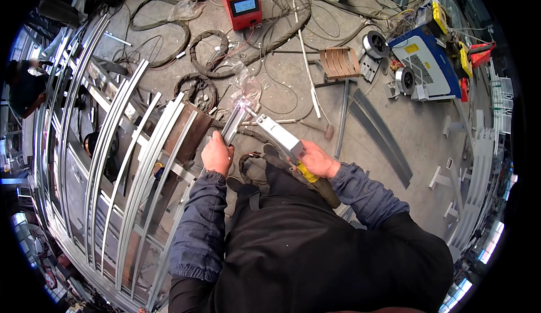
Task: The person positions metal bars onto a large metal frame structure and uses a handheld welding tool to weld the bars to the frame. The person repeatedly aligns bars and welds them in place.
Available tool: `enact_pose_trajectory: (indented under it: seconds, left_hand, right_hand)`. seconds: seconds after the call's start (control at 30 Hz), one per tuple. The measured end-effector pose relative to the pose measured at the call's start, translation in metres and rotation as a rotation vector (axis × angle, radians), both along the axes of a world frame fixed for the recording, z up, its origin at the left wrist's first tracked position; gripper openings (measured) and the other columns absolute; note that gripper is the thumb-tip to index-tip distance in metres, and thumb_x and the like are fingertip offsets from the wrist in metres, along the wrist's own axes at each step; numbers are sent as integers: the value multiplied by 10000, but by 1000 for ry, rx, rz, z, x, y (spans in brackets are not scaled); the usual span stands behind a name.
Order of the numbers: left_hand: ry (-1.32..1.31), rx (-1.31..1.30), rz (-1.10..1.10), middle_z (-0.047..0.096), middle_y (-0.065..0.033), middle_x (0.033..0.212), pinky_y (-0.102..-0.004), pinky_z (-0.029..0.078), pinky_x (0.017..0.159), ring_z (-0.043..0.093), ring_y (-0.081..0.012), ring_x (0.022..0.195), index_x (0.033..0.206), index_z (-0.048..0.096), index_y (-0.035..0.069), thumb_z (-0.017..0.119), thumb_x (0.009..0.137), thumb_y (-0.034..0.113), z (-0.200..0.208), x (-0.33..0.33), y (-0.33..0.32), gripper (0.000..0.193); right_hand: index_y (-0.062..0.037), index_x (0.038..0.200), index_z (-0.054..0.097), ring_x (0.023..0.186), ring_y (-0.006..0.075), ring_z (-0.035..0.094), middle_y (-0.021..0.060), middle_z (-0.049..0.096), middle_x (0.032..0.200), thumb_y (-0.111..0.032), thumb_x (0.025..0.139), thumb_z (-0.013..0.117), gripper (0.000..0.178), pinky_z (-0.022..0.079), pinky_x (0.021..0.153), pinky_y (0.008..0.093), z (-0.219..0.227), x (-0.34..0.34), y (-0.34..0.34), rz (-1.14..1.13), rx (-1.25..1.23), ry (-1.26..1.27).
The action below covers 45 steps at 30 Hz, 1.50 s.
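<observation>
My right hand (319,159) is closed around a handheld welding gun (279,135) with a white boxy body, a yellow part by the grip and a thick hose trailing below. Its nozzle points up and left, where a bright pinkish glow shows at the far end of a narrow metal profile (231,126). My left hand (217,154) grips that profile from the near side, fingers wrapped over it. Clear plastic film (245,85) lies on the floor just beyond the glow.
Long metal profiles (115,138) lie across a frame on my left, where another person (25,90) stands. Ahead are a red machine (239,6) with a screen and coiled hoses (208,48). To the right are a wooden-slatted stool (338,63), wire spools (376,45), a blue-white machine (422,65) and grey strips (380,135).
</observation>
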<state>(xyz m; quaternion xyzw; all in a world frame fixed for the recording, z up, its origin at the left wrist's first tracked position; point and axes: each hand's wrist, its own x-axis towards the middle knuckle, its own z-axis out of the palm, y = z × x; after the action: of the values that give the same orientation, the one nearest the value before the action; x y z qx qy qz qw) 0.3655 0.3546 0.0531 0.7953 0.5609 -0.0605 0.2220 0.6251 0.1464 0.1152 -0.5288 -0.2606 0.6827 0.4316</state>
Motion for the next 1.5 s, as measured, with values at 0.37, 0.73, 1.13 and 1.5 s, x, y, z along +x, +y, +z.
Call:
enact_pose_trajectory:
  seconds: [0.37, 0.73, 1.13, 1.5]
  left_hand:
    - [-17, -24, 24, 753, -240, 982, -566, 576, 852, 736, -470, 969, 1055, 570, 42, 774, 842, 205, 9, 2, 0, 337]
    - [39, -43, 12, 766, -208, 1041, -534, 594, 859, 750, -433, 1001, 1102, 568, 63, 879, 827, 276, 9, 4, 1, 466]
    - [-10, 6, 9, 757, -234, 982, -553, 589, 845, 744, -462, 959, 1068, 576, 42, 806, 830, 224, 9, 4, -1, 378]
    - [-2, 9, 7, 750, -223, 978, -553, 580, 842, 737, -457, 964, 1069, 560, 52, 815, 833, 230, 5, 2, -1, 390]
  right_hand:
    - [-55, 1543, 551, 1019, 124, 630, 41, 669, 1133, -502, 1118, 627, 621, 606, 808, 327, 20, 0, 5, 15, 1, -33]
    - [-67, 1558, 542, 977, 117, 637, 37, 678, 1103, -527, 1104, 643, 654, 608, 802, 323, 17, 2, 2, 30, 19, -46]
    - [-6, 1496, 548, 845, 161, 631, 86, 672, 1065, -375, 1136, 579, 516, 577, 789, 337, -3, 0, -2, 23, 93, -102]
    - [-88, 1588, 523, 1046, 138, 639, 46, 663, 1207, -165, 1132, 522, 462, 605, 815, 333, 27, 6, -9, 13, -15, 9]
